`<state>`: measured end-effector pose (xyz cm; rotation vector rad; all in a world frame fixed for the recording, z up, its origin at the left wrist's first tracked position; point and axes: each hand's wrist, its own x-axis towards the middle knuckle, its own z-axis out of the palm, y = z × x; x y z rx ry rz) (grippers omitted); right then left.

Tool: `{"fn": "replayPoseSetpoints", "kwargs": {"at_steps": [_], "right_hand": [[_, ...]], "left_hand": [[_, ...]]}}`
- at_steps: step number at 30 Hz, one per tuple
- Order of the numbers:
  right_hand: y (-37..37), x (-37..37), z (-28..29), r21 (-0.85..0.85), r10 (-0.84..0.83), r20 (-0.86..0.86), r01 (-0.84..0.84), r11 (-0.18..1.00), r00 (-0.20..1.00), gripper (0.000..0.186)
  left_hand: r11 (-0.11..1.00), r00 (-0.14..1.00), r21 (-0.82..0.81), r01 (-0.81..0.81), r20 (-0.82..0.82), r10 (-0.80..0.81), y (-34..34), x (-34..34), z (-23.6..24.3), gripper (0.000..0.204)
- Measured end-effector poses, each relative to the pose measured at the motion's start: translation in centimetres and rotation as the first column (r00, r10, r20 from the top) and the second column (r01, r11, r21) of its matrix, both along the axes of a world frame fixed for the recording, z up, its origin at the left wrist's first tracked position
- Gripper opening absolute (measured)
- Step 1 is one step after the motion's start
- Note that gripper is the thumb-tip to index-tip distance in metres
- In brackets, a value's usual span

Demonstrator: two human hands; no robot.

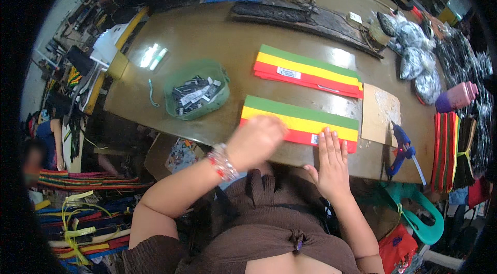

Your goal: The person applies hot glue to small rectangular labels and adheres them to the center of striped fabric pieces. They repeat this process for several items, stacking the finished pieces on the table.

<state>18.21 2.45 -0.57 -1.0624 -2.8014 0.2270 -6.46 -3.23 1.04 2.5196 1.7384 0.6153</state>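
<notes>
Green, yellow and red striped flat fabric band [305, 119] lay on glossy brown counter [202, 33], close to person's body, just nearer than matching striped fabric stack [308, 69]. Left hand [259, 139], motion-blurred, had fingers curled in over band's left half; could not tell whether it gripped anything. Right hand [332, 168] lay flat, fingers straight, thumb apart, fingertips touching band's right end beside small white label [314, 140], nothing grasped.
</notes>
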Motion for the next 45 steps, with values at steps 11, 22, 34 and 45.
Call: {"fn": "replayPoseSetpoints", "kwargs": {"at_steps": [11,22,34,45], "right_hand": [[-0.1,0.0,-0.8,0.098,-0.015,0.016,0.013,0.995,1.000,0.088],[0.0,-0.1,-0.7,0.066,-0.031,-0.066,0.035,0.997,0.997,0.083],[5.2,13.9,-0.2,0.010,-0.563,-0.679,0.773,0.634,0.471,0.047],[11.0,10.3,12.6,0.180,-0.625,0.051,0.609,0.773,0.779,0.038]], "left_hand": [[0.684,0.690,-0.142,-0.716,0.003,0.723,-3.3,-19.9,3.3,0.016],[0.655,0.629,-0.066,-0.752,0.226,0.744,-2.5,-20.0,1.1,0.016],[0.909,0.502,-0.169,-0.380,0.788,0.356,-0.6,-6.5,4.8,0.013],[0.902,0.226,-0.408,0.142,0.900,0.372,4.0,6.6,3.9,0.015]]}}
